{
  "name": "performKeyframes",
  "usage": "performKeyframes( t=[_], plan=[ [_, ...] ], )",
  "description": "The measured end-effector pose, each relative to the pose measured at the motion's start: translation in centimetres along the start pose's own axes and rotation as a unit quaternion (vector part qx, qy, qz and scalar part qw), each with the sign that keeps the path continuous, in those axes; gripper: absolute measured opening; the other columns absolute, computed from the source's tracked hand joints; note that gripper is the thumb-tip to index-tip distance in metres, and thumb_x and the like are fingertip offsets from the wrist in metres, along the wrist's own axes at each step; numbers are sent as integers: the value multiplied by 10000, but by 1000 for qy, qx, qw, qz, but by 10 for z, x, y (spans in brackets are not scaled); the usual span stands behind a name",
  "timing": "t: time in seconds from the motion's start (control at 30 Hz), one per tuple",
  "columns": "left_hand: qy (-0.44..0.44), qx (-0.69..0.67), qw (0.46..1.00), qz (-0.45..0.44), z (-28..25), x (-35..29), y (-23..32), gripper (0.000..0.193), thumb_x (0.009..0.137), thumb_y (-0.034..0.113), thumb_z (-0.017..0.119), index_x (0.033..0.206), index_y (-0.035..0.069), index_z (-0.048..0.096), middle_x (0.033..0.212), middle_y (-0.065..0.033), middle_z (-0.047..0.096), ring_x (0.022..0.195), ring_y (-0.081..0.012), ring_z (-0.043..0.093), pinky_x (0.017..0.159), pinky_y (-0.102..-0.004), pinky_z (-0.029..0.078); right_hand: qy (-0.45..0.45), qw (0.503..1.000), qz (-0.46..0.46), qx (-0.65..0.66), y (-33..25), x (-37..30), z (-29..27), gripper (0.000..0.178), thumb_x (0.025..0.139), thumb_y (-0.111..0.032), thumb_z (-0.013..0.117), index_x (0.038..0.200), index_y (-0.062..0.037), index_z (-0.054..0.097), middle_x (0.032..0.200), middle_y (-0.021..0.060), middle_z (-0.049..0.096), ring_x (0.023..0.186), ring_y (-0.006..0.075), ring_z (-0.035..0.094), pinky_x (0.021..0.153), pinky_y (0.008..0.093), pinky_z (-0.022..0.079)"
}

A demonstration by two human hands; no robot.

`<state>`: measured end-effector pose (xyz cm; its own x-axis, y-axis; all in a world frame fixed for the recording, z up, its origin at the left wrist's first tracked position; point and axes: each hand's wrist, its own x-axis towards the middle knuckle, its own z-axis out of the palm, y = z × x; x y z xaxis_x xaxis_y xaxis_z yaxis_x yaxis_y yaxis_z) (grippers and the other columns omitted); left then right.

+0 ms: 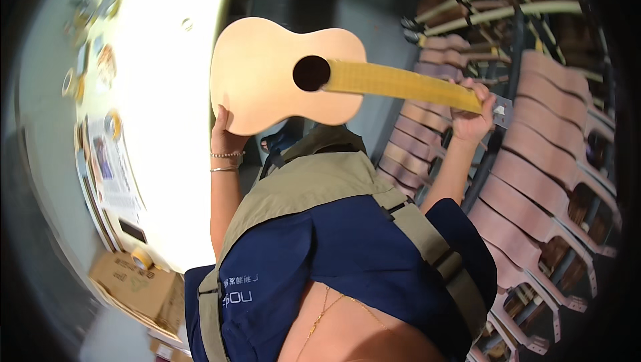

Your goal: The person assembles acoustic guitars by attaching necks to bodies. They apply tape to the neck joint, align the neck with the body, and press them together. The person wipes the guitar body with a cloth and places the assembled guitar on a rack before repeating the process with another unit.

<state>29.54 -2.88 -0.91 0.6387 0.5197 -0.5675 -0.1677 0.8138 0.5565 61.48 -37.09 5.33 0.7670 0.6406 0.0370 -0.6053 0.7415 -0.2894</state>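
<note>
Held up in front of me is a pale wooden ukulele (260, 75), its top facing up and its neck pointing right. Yellow tape (400, 80) covers the fretboard from the round sound hole (312, 73) toward the headstock. My left hand (228, 133) grips the near left edge of the body, thumb on the top and the other fingers hidden beneath. Around the neck, close to the headstock (502, 111), the fingers of my right hand (474, 115) are closed. No strings show on the instrument.
A brightly lit workbench (177, 95) runs along my left, bearing a printed sheet (115, 161), a dark flat rectangle (132, 230) and tape rolls. A cardboard box (127, 285) stands at lower left. Racks of pinkish instrument bodies (517, 188) line my right.
</note>
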Motion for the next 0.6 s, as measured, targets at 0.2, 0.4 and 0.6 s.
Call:
performKeyframes(
  t=[0.2,0.4,0.6],
  plan=[
    [109,-82,974,181,-140,-105,60,643,789,211,648,1294,-51,349,1204,-170,513,1091,-272,532,908,-370,470,113,986,107,53,162,61,39,347,869,-378,557,965,-46,529,1103,97,595,1191,311,468,1053,572,250],
    [359,-228,861,280,-254,-214,52,470,828,113,587,1236,-52,422,1168,-165,558,1054,-261,570,899,-364,486,191,908,372,-28,412,78,54,601,922,-544,273,873,2,518,875,125,582,1054,327,543,943,505,411],
    [801,457,326,207,-293,-233,81,429,773,176,690,1131,-23,563,1115,-174,583,1072,-275,536,945,-371,412,246,826,494,-116,559,43,85,505,930,-480,351,1092,-5,405,1263,226,448,1194,385,446,991,478,394]
  ],
)
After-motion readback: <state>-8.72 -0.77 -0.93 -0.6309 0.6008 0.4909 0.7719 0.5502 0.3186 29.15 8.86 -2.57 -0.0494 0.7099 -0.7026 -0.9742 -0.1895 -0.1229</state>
